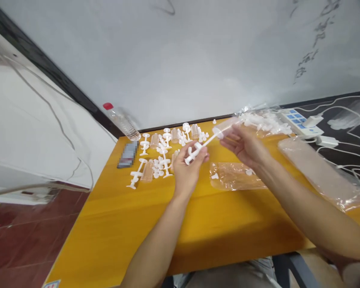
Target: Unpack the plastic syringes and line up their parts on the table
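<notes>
My left hand [186, 170] is closed around the handle end of a white plastic plunger [210, 139], which points up to the right. The plunger's disc end meets the near mouth of a clear plastic tube [229, 125]; I cannot tell how far inside it sits. My right hand [247, 147] holds that tube between thumb and fingers, partly hiding it. Left of my hands, several sets of white plungers [135, 175], clear tubes [147, 172] and small white knobbed pieces [158, 167] lie in two rows. One tube is partly behind my left hand.
A flat clear bag [231, 182] lies below my right hand on the yellow table [132, 224]. Behind are an open bag of white parts [267, 122] and a power strip [300, 121]. A bottle [123, 124] and a phone [128, 155] stand at left; a long bag [315, 172] lies right.
</notes>
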Available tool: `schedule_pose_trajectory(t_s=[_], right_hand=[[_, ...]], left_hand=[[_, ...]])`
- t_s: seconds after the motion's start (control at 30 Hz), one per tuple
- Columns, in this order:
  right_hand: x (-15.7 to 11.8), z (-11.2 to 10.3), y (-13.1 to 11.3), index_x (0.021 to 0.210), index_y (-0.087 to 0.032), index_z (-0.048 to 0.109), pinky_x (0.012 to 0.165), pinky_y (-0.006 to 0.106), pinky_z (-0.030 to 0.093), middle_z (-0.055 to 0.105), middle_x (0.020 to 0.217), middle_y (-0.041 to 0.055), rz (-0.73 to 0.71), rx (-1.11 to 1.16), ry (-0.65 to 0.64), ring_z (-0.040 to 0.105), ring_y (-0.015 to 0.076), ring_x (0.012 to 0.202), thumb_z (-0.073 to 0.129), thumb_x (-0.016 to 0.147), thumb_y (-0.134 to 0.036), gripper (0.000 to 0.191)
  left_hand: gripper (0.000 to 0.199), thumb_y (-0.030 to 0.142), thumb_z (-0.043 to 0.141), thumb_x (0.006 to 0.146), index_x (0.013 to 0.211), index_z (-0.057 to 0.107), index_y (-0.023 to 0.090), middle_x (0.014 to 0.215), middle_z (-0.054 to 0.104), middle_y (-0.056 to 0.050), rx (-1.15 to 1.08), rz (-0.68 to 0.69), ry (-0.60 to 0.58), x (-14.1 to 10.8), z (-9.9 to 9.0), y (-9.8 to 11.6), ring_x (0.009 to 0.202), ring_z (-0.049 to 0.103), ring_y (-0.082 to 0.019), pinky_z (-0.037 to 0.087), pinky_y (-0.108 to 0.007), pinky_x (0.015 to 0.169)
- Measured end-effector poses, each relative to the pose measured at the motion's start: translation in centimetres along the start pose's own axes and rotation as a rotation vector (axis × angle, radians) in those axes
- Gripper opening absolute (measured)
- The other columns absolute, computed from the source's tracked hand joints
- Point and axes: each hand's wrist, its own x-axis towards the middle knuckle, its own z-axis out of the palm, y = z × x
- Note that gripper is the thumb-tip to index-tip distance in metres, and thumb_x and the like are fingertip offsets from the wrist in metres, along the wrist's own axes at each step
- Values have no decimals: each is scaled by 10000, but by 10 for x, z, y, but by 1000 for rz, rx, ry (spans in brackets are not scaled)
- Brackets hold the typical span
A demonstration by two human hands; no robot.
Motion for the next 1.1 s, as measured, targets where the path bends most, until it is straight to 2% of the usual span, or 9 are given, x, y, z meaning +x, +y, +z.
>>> schedule_pose_trajectory(t_s=[0.1, 0.2, 0.3, 0.37, 0.47, 0.67, 0.83, 0.97, 1.1], right_hand=[[50, -33, -11, 986, -208, 579, 887, 348, 625, 707, 1010, 128, -30, -198, 195, 716, 238, 1055, 463, 994, -552, 364], [95, -60, -9, 1060, -174, 567, 741, 289, 615, 683, 915, 103, 60, -538, 248, 727, 189, 861, 443, 1023, -471, 325], [124, -67, 6, 929, -154, 621, 676, 284, 581, 676, 795, 85, 143, -753, 203, 699, 189, 742, 608, 948, -467, 314], [139, -63, 18, 790, -152, 641, 676, 304, 557, 659, 702, 90, 164, -855, 181, 690, 224, 734, 688, 885, -482, 347], [160, -52, 36, 648, -164, 637, 712, 307, 518, 640, 626, 105, 161, -1027, 150, 692, 268, 793, 688, 867, -524, 425], [193, -48, 59, 651, -148, 670, 696, 286, 458, 670, 665, 136, 144, -1187, 65, 685, 257, 802, 494, 963, -630, 601], [199, -60, 63, 661, -146, 677, 647, 281, 417, 668, 659, 121, 119, -1225, 21, 646, 209, 680, 409, 962, -731, 710], [200, -64, 62, 655, -153, 690, 599, 277, 378, 665, 639, 103, 96, -1258, 20, 635, 204, 660, 471, 936, -697, 650], [203, -61, 61, 701, -154, 720, 605, 273, 371, 695, 682, 107, 73, -1284, 18, 651, 210, 701, 463, 956, -624, 594]], left_hand=[[536, 415, 828, 817, 1303, 665, 261, 1127, 692, -41, 3, 2, 73, 35, -6, 1, 813, 712, -107, 630, -311, 880], [474, 301, 688, 930, 1396, 610, 252, 1248, 678, -71, 146, 86, 7, 93, 2, -3, 1004, 708, -153, 594, -327, 973], [467, 183, 610, 941, 1407, 616, 206, 1332, 648, -109, 623, 240, -129, 142, 28, -25, 1208, 639, -226, 521, -371, 1077], [459, 177, 574, 955, 1411, 622, 197, 1382, 602, -134, 1009, 331, -192, 161, 49, -47, 1260, 607, -258, 475, -386, 1112], [490, 183, 526, 971, 1455, 586, 235, 1464, 520, -143, 1341, 366, -279, 173, 72, -79, 1214, 632, -280, 477, -399, 1066], [529, 222, 592, 932, 1461, 569, 223, 1467, 531, -167, 1426, 404, -370, 187, 80, -117, 1298, 560, -339, 395, -457, 1101], [650, 399, 649, 919, 1518, 492, 202, 1369, 646, -173, 1433, 424, -433, 190, 71, -117, 1309, 547, -368, 318, -527, 1126], [425, 346, 554, 969, 1369, 635, 228, 1195, 741, -145, 1466, 369, -440, 191, 67, -109, 1207, 628, -344, 317, -528, 1098], [340, 278, 528, 977, 1247, 724, 212, 1179, 756, -154, 1486, 327, -400, 199, 70, -106, 1173, 656, -328, 320, -515, 1092]])
